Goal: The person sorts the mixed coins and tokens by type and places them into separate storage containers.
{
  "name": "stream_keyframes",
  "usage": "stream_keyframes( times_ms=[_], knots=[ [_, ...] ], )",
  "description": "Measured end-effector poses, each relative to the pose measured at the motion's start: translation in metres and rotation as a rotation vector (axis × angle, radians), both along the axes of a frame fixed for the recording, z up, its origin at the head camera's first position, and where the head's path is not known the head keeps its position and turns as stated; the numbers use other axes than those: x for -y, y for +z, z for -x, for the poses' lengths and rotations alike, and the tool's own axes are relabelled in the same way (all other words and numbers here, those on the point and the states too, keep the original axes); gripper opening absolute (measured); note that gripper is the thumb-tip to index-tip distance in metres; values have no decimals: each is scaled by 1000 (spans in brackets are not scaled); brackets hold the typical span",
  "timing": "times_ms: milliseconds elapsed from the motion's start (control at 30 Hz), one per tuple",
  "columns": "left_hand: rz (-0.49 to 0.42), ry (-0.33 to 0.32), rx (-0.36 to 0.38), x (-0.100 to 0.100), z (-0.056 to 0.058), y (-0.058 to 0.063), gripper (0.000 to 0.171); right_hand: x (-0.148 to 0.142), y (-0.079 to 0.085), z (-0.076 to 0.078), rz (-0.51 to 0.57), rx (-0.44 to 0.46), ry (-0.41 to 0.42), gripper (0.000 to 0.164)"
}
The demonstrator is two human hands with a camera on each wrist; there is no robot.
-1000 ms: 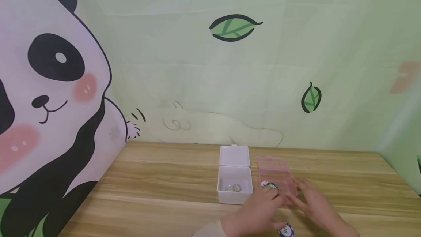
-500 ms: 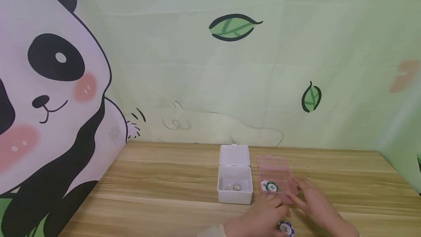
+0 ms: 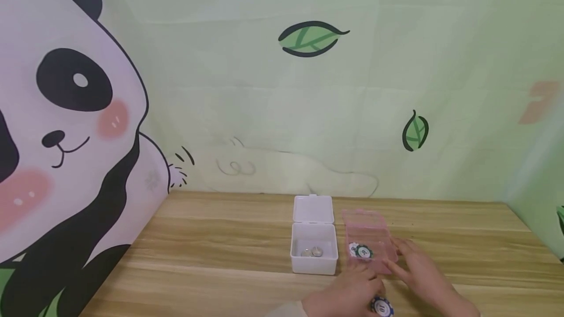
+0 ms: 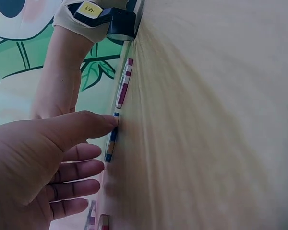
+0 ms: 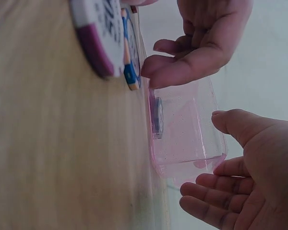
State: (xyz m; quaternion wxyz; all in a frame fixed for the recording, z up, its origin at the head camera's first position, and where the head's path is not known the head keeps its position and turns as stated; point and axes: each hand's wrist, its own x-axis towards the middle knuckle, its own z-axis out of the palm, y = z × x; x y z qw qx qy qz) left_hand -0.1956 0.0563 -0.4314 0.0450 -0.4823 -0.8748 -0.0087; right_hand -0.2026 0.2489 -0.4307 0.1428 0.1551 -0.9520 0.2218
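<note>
A blue-and-white poker chip [image 3: 382, 306] lies on the table by the near edge of the head view. My left hand [image 3: 345, 291] has its thumb and index finger at opposite edges of this chip; the thumb overlaps the chip [image 4: 112, 139] in the left wrist view. Just beyond, a clear pink plastic box [image 3: 382, 253] stands with its lid back. Inside are a white chip [image 3: 353, 249] and a green-and-white chip [image 3: 364, 251]. My right hand [image 3: 420, 270] holds the box's near right corner, thumb in front and fingers along the side.
Left of the pink box stands an opened white box [image 3: 314, 264] with a few coins [image 3: 317, 252] in it. A white-and-purple chip [image 5: 98, 38] lies close to the blue one. Behind the table [image 3: 211, 243] hangs a printed panda backdrop [image 3: 264, 87].
My left hand has drawn back from over the pink box toward me, uncovering the chips inside, and its fingers have closed in on the blue chip. The right hand stays at the box.
</note>
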Motion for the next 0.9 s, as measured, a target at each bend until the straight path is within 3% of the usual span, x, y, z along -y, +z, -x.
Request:
stream_keyframes(
  times_ms=[300, 533, 900],
  knots=[
    [22, 13, 50, -6, 3, -4, 28, 0, 0, 0, 1, 18, 1, 55],
    [12, 6, -5, -6, 1, -4, 28, 0, 0, 0, 2, 20, -2, 54],
    [10, 50, 11, -7, 0, -4, 30, 0, -1, 1, -3, 17, 0, 53]
  ],
)
